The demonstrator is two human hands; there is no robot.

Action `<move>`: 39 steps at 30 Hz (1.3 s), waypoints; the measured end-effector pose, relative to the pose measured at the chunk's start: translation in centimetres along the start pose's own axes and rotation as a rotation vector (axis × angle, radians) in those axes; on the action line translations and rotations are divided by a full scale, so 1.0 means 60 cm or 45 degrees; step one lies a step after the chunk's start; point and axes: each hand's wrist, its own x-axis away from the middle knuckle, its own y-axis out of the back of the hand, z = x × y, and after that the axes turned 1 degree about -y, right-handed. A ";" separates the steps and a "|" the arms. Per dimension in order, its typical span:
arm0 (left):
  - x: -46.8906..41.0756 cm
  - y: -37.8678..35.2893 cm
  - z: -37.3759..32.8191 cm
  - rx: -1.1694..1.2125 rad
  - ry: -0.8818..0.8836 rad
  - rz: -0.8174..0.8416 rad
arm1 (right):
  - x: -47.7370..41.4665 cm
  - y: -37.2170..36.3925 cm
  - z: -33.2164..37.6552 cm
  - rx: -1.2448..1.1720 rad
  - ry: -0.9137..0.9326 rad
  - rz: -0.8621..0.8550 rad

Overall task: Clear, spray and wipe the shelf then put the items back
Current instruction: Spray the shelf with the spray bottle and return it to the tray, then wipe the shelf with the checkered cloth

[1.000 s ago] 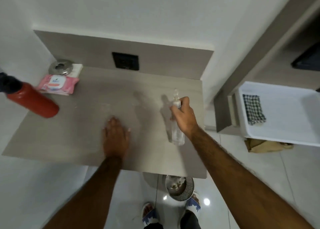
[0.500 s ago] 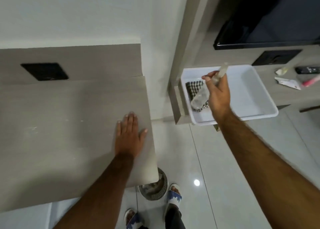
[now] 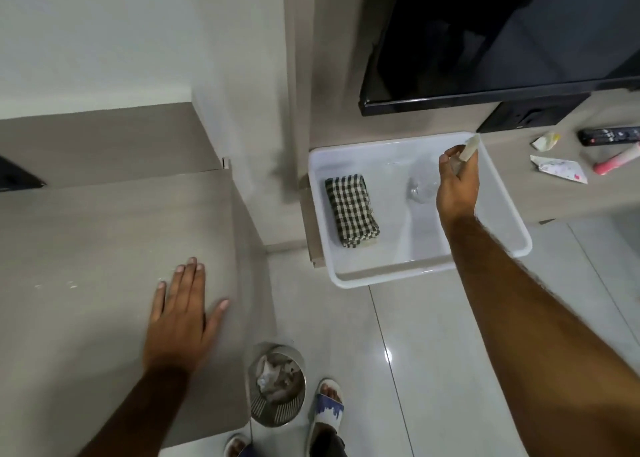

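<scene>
The grey wood-grain shelf [image 3: 104,235] fills the left of the view. My left hand [image 3: 180,314] lies flat on it near its right edge, fingers spread, holding nothing. My right hand [image 3: 457,186] reaches over a white plastic tub [image 3: 512,221] on the right and grips a clear spray bottle [image 3: 422,186] by its neck, the bottle's base low inside the tub. A folded black-and-white checked cloth [image 3: 351,210] lies in the tub's left part, apart from the bottle.
A black TV [image 3: 502,41] hangs above the tub. On the counter at far right lie a remote [image 3: 609,136], a pink tube [image 3: 616,160] and crumpled wrappers [image 3: 557,167]. A metal waste bin [image 3: 277,387] stands on the tiled floor by my sandalled feet.
My view swung right from the shelf to the tub. My right hand carried the spray bottle off the shelf, over the cloth, and down into the tub's middle. My left hand stayed on the shelf.
</scene>
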 end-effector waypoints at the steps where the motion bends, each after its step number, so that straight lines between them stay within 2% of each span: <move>1: 0.000 -0.003 0.002 -0.011 -0.005 -0.015 | -0.005 0.001 -0.006 -0.001 0.019 0.005; 14: 0.004 -0.002 -0.001 0.004 0.017 -0.007 | 0.003 0.009 -0.025 0.108 -0.135 0.178; 17: 0.003 -0.002 -0.001 0.001 0.026 0.020 | 0.021 0.010 -0.026 0.065 -0.288 0.014; 19: 0.003 0.002 -0.001 0.001 0.031 0.040 | 0.055 0.009 -0.030 0.204 -0.328 -0.223; 20: 0.003 0.003 -0.002 0.000 0.033 0.045 | 0.074 0.002 -0.029 0.283 -0.306 -0.262; 22: 0.002 0.008 -0.007 0.003 0.029 0.052 | 0.106 -0.027 -0.022 0.388 -0.257 -0.055; 26: 0.002 0.014 -0.008 0.010 0.033 0.063 | 0.132 -0.110 0.004 0.799 -0.274 0.596; 27: 0.002 0.015 -0.009 0.010 0.034 0.061 | 0.132 -0.128 0.005 0.893 -0.278 0.655; 30: 0.002 0.017 -0.010 0.010 0.038 0.063 | 0.128 -0.162 0.001 1.007 -0.374 0.625; 35: 0.004 0.016 -0.012 0.033 0.033 0.041 | 0.105 -0.168 -0.008 0.862 -0.597 0.690; 39: 0.004 0.012 -0.007 0.046 0.020 0.020 | 0.104 -0.142 -0.009 0.337 -0.803 0.506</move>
